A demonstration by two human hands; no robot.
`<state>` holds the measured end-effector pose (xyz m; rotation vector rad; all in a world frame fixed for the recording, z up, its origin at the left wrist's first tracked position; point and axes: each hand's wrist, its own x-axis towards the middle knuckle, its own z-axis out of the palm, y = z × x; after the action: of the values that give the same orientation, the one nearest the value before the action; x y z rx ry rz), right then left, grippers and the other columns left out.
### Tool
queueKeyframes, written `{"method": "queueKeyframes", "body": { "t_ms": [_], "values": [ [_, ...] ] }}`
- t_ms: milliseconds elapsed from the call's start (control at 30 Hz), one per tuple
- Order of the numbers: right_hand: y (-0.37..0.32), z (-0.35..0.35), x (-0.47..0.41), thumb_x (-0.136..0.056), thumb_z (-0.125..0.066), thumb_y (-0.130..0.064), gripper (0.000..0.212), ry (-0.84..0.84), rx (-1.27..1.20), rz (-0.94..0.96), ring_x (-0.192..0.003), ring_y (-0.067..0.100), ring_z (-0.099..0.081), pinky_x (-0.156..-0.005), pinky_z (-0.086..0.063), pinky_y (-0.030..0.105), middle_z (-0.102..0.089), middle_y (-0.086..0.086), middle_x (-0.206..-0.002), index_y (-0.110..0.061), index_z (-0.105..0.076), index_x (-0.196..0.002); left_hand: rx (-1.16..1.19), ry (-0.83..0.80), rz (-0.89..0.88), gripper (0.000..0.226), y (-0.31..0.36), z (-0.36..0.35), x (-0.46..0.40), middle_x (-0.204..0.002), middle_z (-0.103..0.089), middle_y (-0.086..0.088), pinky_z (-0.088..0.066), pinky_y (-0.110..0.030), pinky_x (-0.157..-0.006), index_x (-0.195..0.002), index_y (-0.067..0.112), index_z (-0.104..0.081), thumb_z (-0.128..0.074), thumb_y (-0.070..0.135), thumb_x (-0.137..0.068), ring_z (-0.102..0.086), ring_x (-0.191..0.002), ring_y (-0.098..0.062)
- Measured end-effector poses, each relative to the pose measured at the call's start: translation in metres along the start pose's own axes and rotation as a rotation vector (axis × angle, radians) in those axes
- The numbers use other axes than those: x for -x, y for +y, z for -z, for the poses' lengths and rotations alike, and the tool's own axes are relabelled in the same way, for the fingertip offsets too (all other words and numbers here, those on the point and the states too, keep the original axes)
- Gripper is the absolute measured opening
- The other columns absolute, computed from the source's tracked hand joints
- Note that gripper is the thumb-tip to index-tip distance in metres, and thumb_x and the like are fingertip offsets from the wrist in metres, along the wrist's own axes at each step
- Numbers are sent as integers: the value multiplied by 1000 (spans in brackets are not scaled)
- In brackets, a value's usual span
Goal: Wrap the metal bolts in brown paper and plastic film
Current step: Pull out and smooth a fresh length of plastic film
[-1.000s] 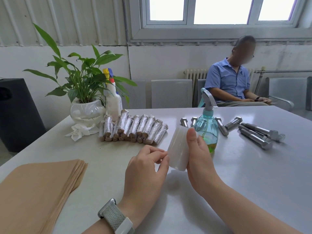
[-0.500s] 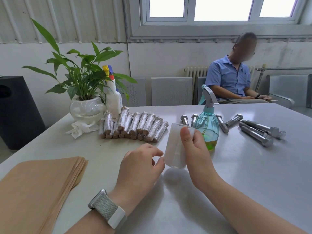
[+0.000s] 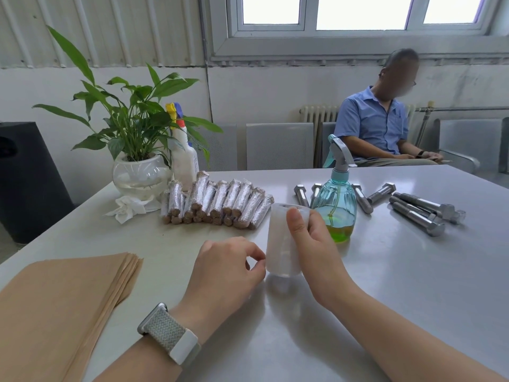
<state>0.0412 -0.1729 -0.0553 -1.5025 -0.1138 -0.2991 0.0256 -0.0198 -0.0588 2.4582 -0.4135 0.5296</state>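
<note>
My right hand (image 3: 314, 249) grips an upright roll of clear plastic film (image 3: 279, 244) just above the table's middle. My left hand (image 3: 223, 268) sits beside the roll, its thumb and fingers pinching at the roll's left edge. A stack of brown paper sheets (image 3: 63, 301) lies at the near left. Several wrapped bolts (image 3: 217, 202) lie in a row behind my hands. Bare metal bolts (image 3: 418, 212) are scattered at the right.
A teal spray bottle (image 3: 337, 205) stands right behind the film roll. A potted plant (image 3: 137, 150), a white spray bottle (image 3: 183, 158) and crumpled tissue (image 3: 129, 208) stand at the far left. A person (image 3: 382, 122) sits beyond the grey table (image 3: 385, 285).
The roll has dropped slightly toward the table in my right hand. My left hand's fingers have curled in and pinch at the roll's lower left edge.
</note>
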Motion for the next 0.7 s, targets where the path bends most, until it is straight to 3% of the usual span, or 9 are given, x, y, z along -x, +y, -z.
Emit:
{"method": "queueKeyframes", "body": {
  "t_ms": [167, 367, 533, 633, 700],
  "values": [
    [1, -1, 0, -72, -53, -67, 55, -24, 13, -12, -83, 7, -61, -78, -54, 35, -63, -1, -94, -23, -58, -105, -49, 38, -44, 9, -5, 0, -1, -59, -52, 27, -29, -29, -77, -72, 34, -67, -69, 34, -80, -50, -61, 3],
    [-1, 1, -1, -73, -53, -66, 60, 10, -32, -74, -85, 13, -60, -76, -53, 35, -61, 4, -94, -15, -57, -105, 9, 1, -22, 10, -4, 2, -1, -79, -52, 46, -35, -27, -75, -66, 34, -60, -60, 39, -74, -55, -69, 2],
    [-5, 0, -2, -76, -54, -62, 70, 26, -171, -202, -97, 24, -61, -95, -51, 55, -61, 19, -108, -5, -54, -117, 305, -72, 115, 4, -5, -1, -3, -61, -58, 20, -37, -16, -53, -70, 30, -58, -55, 31, -73, -51, -53, -4],
    [-7, 0, -2, -76, -54, -60, 75, 27, -230, -221, -92, 23, -59, -96, -48, 55, -60, 14, -101, 1, -53, -120, 399, -88, 180, 9, -6, -1, -5, -66, -61, 10, -39, -14, -51, -71, 29, -56, -49, 33, -69, -59, -61, -13],
    [-7, 1, -2, -76, -55, -59, 73, 32, -263, -231, -90, 22, -59, -92, -51, 53, -60, 11, -97, 0, -54, -119, 497, -101, 253, 11, -6, -1, -7, -72, -65, 3, -39, -21, -54, -70, 26, -56, -47, 32, -69, -60, -60, -13]
  ]
}}
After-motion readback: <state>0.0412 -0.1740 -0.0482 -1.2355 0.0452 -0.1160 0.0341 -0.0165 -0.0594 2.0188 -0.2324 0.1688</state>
